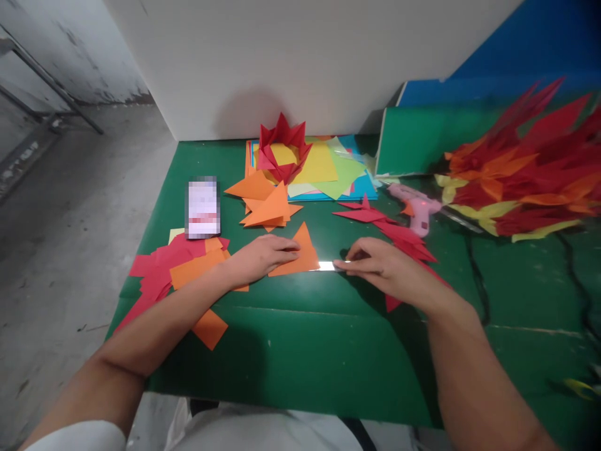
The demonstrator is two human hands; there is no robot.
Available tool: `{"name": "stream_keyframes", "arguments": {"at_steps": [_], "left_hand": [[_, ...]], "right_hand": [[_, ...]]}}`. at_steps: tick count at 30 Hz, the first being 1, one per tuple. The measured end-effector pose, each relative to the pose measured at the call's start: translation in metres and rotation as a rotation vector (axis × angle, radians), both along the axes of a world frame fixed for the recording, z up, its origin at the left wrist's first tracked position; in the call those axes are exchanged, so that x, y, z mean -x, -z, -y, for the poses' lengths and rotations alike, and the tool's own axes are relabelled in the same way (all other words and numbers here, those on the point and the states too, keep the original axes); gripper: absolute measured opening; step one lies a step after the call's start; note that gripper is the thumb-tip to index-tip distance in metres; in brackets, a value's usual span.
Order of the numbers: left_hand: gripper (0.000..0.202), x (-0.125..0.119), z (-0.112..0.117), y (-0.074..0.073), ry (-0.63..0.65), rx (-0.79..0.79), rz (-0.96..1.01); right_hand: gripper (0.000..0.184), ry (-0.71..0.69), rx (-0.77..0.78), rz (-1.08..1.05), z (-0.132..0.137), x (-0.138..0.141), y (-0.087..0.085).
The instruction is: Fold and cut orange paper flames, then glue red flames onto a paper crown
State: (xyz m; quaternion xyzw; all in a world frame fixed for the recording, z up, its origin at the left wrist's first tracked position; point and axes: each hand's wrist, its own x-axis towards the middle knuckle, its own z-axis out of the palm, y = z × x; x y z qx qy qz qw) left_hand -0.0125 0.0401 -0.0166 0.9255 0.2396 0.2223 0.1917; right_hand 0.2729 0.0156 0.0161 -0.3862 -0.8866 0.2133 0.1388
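Note:
A folded orange paper triangle (306,249) lies on the green table. My left hand (265,255) holds it down, fingers close together on its left side. From the triangle's lower right corner a flat, shiny strip (327,266) sticks out, perhaps a metal ruler; part of it may be under the paper. My right hand (375,266) pinches the strip's right end between thumb and fingers. Folded orange paper points (270,203) are piled just beyond my left hand. Red folded paper points (399,235) lie in a row beyond and beneath my right hand.
Red and orange paper pieces (162,266) and a phone (203,210) are at left. A red paper ring (282,153) stands on coloured sheets (323,166). Right are a pink glue gun (416,203), a dark cord (477,282) and a large red-orange paper flame shape (526,169).

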Motion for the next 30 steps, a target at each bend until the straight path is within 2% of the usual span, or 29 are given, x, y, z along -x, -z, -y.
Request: {"name": "stream_keyframes", "arguments": {"at_steps": [19, 23, 30], "left_hand": [[0.036, -0.001, -0.004, -0.003, 0.053, 0.066, 0.023], [0.035, -0.001, -0.005, -0.002, 0.059, 0.075, 0.024], [0.029, 0.001, -0.006, 0.002, 0.067, 0.077, 0.057]], "right_hand": [[0.031, -0.131, -0.073, 0.0, 0.001, 0.025, 0.013], [0.029, -0.127, -0.059, 0.004, 0.003, 0.031, 0.011], [0.028, -0.205, -0.014, -0.009, 0.013, 0.053, 0.002]]}}
